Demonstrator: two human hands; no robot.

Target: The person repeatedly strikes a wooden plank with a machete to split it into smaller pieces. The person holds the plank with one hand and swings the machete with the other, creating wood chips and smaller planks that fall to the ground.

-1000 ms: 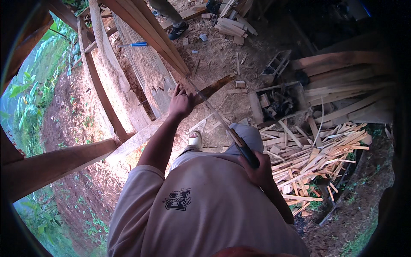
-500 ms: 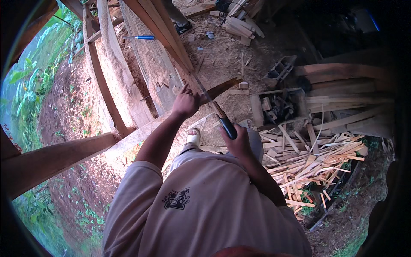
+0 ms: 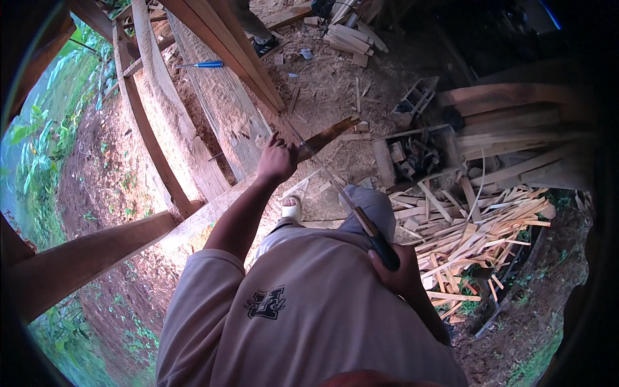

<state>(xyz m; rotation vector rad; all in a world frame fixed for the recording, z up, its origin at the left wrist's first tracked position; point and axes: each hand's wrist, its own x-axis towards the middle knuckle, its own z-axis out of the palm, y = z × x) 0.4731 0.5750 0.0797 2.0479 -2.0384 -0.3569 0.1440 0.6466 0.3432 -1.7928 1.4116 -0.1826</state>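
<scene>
My right hand (image 3: 401, 269) is wrapped round the black handle of a long, thin-bladed tool that looks like a handsaw (image 3: 333, 178), held close to my right side. Its blade slants up and to the left, seen nearly edge-on, and crosses a dark, rough-ended piece of wood (image 3: 334, 135). My left hand (image 3: 277, 161) grips the left end of that wood, fingers curled and partly hidden. A pale beam (image 3: 222, 201) runs below the left hand.
Upright planks (image 3: 248, 71) stand ahead. A blue-handled tool (image 3: 209, 64) lies on a wide board to the left. To the right are a wooden box (image 3: 385, 164) of dark items, a pile of offcuts (image 3: 477, 238) and stacked timber (image 3: 516, 119). Another person's foot (image 3: 265, 46) shows at the far side.
My right hand has drawn the handsaw back, down and to the right, toward my body. My left hand stays on the dark wood. The view has shifted slightly.
</scene>
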